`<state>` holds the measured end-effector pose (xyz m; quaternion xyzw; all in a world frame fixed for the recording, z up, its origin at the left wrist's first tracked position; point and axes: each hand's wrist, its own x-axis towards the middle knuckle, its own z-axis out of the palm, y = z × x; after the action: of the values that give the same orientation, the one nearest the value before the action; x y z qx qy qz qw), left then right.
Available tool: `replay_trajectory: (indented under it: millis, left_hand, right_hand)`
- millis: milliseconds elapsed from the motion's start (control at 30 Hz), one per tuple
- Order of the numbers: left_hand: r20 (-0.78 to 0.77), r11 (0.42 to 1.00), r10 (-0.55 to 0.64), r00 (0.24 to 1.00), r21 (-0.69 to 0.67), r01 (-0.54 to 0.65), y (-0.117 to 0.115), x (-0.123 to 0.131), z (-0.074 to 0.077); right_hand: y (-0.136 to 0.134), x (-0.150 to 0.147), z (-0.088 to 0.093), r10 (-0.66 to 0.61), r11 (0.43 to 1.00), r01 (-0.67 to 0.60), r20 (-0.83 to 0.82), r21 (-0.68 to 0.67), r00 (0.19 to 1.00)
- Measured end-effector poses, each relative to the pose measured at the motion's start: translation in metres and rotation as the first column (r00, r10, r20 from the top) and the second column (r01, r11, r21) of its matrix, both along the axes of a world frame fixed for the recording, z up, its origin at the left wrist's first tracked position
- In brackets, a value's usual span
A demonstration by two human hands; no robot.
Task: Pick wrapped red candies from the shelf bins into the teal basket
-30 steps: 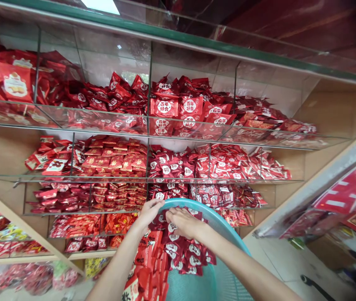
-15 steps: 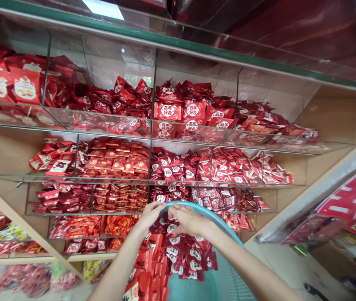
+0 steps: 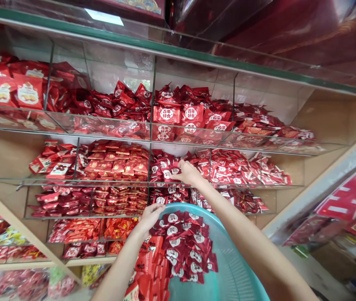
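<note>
My left hand is closed on the near-left part of the teal plastic basket's rim. Inside the basket, several dark red candy packets with white round labels lie in overlapping rows. Brighter red packets with black characters fill its left side. My right hand reaches over the rim to the middle shelf. Its thumb and fingers are apart around a dark red candy packet in the compartment there; whether they grip it I cannot tell for sure.
Glass dividers split the shelves into compartments of red packets. Above the right hand runs a glass shelf edge, with a low glass front at hand height. Slanted wooden boards frame the left side. Red packaging hangs at the right.
My right hand has moved from above the packets in the basket up and forward to the middle shelf compartment. The left hand stays on the rim. More packets in the basket now show.
</note>
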<state>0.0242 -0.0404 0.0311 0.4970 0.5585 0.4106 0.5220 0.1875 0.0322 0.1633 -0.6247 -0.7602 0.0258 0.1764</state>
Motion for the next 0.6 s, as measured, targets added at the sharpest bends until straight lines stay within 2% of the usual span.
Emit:
replay_trajectory:
  millis: [133, 400, 600]
  left_hand:
    - [0.01, 1.0, 0.002, 1.0, 0.0, -0.002, 0.0, -0.001, -0.002]
    - [0.003, 1.0, -0.004, 1.0, 0.0, 0.004, -0.001, 0.0, -0.003]
    - [-0.001, 1.0, 0.006, 1.0, -0.013, -0.006, 0.0, -0.001, -0.001]
  right_hand:
    - [0.003, 0.002, 0.002, 0.011, 0.997, -0.009, 0.025, -0.081, 1.0]
    - [0.002, 0.007, 0.005, -0.037, 0.991, 0.038, 0.009, -0.128, 0.999]
    - [-0.017, 0.028, 0.014, 0.029, 0.998, -0.034, -0.113, -0.05, 0.993]
